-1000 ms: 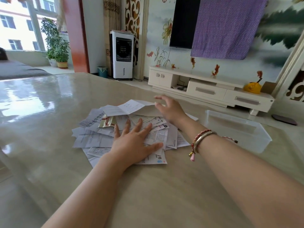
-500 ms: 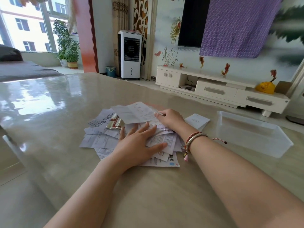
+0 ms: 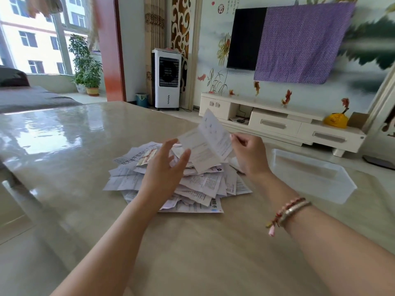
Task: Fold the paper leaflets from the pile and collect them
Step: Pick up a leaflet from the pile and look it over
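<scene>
Since earlier frames: right hand has lifted one leaflet off pile; left hand has risen from pressing papers. Table carries pile mid-surface; clear bin near right edge, seemingly empty. Leaflet above pile, right fingers pinching its right edge. Left hand loose, fingers spread, holding nothing, thumb near leaflet's lower edge. Step: first fold starting. Next: left must catch free edge, crease along existing fold, then bin.
</scene>
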